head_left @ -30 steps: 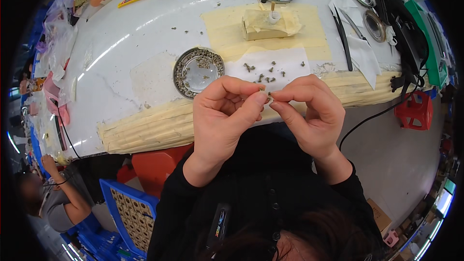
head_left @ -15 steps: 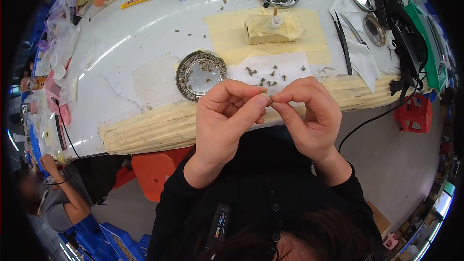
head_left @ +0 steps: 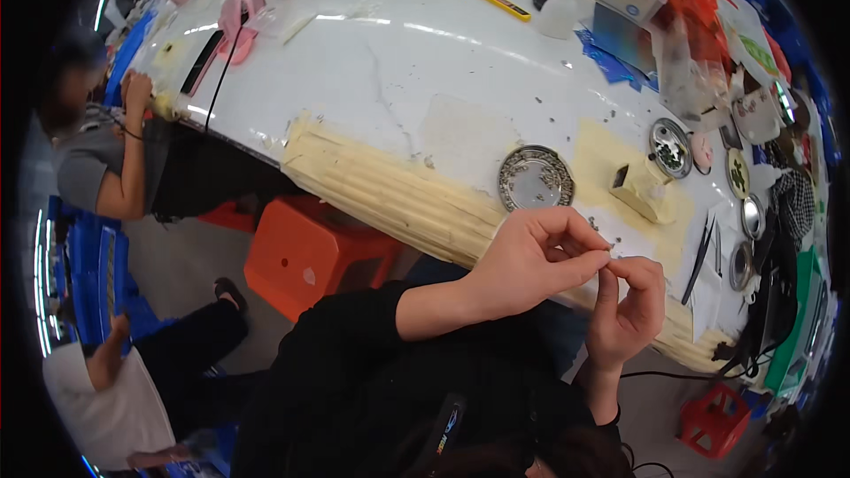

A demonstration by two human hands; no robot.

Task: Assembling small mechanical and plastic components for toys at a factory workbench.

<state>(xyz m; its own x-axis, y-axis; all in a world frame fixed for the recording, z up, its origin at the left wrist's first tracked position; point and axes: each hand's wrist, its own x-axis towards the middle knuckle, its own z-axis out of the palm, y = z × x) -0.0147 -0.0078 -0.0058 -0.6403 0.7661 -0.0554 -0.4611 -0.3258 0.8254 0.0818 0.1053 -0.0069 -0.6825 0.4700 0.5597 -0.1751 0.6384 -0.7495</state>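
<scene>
My left hand [head_left: 531, 258] is closed, its thumb and forefinger pinching at the fingertips. My right hand [head_left: 630, 308] is closed too, its thumb and forefinger meeting the left fingertips. A tiny brownish metal-coloured piece [head_left: 611, 248] shows where they meet; most of it is hidden, so its exact kind cannot be made out. Just beyond the left hand stands a round metal dish [head_left: 534, 184] with many similar small pieces round its inside. Several small pieces [head_left: 617, 240] lie on white paper [head_left: 595, 214] behind the fingertips.
A tape-covered block [head_left: 639, 193] stands beyond the paper, near a metal dish of dark green bits [head_left: 670, 149]. Black tweezers [head_left: 699, 258] lie to the right. A yellow box-like strip [head_left: 498, 3] lies farther back. An orange stool [head_left: 310, 252] stands at left, near two other people.
The view has swung to the left, so the table and dish appear farther right, and a second person shows at lower left. Both hands keep their fingertips together.
</scene>
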